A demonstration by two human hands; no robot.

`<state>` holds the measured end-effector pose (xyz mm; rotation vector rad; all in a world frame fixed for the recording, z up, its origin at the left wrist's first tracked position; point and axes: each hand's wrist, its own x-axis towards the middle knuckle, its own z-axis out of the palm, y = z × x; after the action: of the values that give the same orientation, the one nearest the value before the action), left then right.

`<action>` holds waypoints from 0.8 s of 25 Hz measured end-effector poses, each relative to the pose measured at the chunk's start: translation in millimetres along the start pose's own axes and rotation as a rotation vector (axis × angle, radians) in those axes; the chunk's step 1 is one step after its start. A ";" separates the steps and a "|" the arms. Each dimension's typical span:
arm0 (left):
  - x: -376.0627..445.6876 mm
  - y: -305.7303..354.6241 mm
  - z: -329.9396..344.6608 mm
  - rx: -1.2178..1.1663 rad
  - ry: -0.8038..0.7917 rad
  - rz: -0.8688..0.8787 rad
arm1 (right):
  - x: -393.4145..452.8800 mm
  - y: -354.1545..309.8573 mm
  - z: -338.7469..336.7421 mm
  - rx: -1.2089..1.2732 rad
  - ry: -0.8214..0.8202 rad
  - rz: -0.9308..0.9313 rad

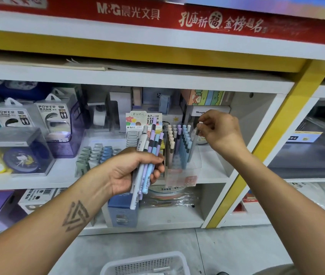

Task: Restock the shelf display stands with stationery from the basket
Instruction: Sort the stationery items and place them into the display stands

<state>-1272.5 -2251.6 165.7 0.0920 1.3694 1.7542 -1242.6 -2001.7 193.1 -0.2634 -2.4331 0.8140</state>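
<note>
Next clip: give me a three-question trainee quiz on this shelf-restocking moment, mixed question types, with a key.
1. True or false: the left hand grips a bundle of pens.
2. The right hand pinches a single pen above: A) the power bank boxes B) the clear pen stand C) the basket
3. Fill in: the white basket sits on the ____.

Key: 1 true; 2 B; 3 floor.

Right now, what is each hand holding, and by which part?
The left hand grips a bundle of pens around their middle. The right hand pinches one pen near its top end.
</note>
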 end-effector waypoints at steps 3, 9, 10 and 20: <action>-1.3 1.1 -2.6 0.007 -0.004 -0.003 | 1.7 -6.1 -0.5 -0.040 -0.025 -0.025; -3.7 1.1 -4.2 0.008 -0.011 -0.006 | -6.0 -16.9 8.0 0.187 -0.110 0.001; -3.8 1.3 -4.1 0.008 -0.012 -0.006 | -8.3 -16.9 11.5 0.119 -0.125 -0.036; -4.0 2.0 -6.1 -0.001 -0.006 0.000 | -12.0 -19.0 17.1 0.013 -0.225 -0.142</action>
<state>-1274.5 -2258.8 166.6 0.0969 1.3642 1.7529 -1242.5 -2029.4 187.9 0.0073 -2.6184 0.8342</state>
